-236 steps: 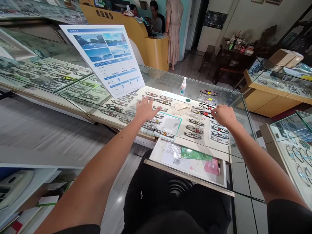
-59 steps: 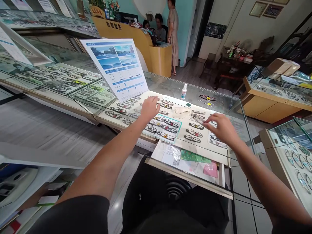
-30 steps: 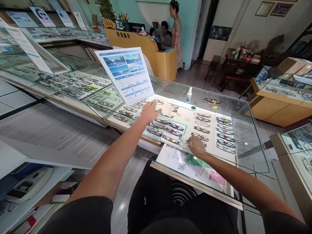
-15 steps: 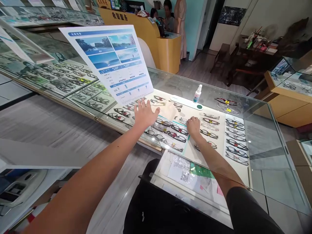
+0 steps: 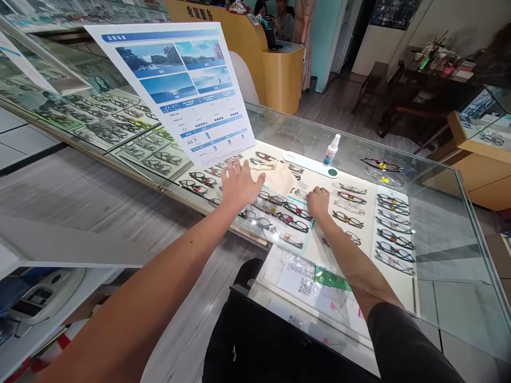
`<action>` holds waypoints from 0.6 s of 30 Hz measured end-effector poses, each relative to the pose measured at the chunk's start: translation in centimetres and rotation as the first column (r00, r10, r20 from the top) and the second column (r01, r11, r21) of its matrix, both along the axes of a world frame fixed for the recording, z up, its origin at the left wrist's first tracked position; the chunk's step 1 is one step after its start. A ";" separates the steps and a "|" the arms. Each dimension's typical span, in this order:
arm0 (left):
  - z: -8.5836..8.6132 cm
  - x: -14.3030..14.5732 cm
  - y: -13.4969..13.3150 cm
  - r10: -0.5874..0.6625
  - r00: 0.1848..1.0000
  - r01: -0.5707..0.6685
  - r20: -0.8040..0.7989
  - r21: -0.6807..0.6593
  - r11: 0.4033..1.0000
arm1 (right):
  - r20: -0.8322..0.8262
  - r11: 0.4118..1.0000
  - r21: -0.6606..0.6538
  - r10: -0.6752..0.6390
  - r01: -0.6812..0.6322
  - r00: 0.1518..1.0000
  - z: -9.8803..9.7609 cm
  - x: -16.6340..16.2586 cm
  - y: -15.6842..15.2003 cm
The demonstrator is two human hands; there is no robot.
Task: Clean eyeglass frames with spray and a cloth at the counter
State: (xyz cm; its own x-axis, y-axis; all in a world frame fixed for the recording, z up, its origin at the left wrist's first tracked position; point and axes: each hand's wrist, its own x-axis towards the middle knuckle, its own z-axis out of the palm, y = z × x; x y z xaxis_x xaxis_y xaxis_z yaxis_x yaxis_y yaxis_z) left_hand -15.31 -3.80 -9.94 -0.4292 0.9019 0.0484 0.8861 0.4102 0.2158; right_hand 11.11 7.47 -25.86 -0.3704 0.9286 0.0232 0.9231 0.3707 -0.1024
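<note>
My left hand [image 5: 240, 186] is held palm down with its fingers spread over the glass display counter, at the lower edge of a printed sheet and beside a pale cloth [image 5: 279, 178]. The hand holds nothing. My right hand [image 5: 318, 202] is closed, its fingers curled down at the glass top. Just left of those fingers is a thin-rimmed pair of eyeglasses [image 5: 299, 193]. What the curled fingers grip, if anything, is hidden. Under the glass, dark-framed eyeglasses [image 5: 293, 222] lie in rows between and below my hands.
The printed sheet [image 5: 179, 96] stands tilted on the counter at the left. A spray bottle [image 5: 331, 151] stands behind my right hand, near a long white strip [image 5: 305, 163]. More frames lie in a column [image 5: 395, 234] at the right. People are behind a yellow desk [image 5: 283, 80].
The view has tilted and turned slightly, so the counter sits a little differently in the picture. Both hands keep nearly the same pose and place.
</note>
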 end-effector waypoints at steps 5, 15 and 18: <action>0.5 0.2 -0.1 -0.002 1.000 0.002 -0.007 -0.034 0.999 | -0.021 1.000 -0.002 -0.010 0.009 1.000 0.5 -0.1 -0.2; 0.0 -0.2 0.2 -0.019 1.000 0.019 -0.013 0.002 1.000 | -0.160 0.974 -0.054 0.210 -0.221 0.965 5.5 -1.1 -9.7; -0.2 -0.3 0.3 -0.019 1.000 0.020 -0.016 0.031 0.999 | -0.195 0.927 -0.140 0.319 -0.348 0.928 6.3 0.1 -15.4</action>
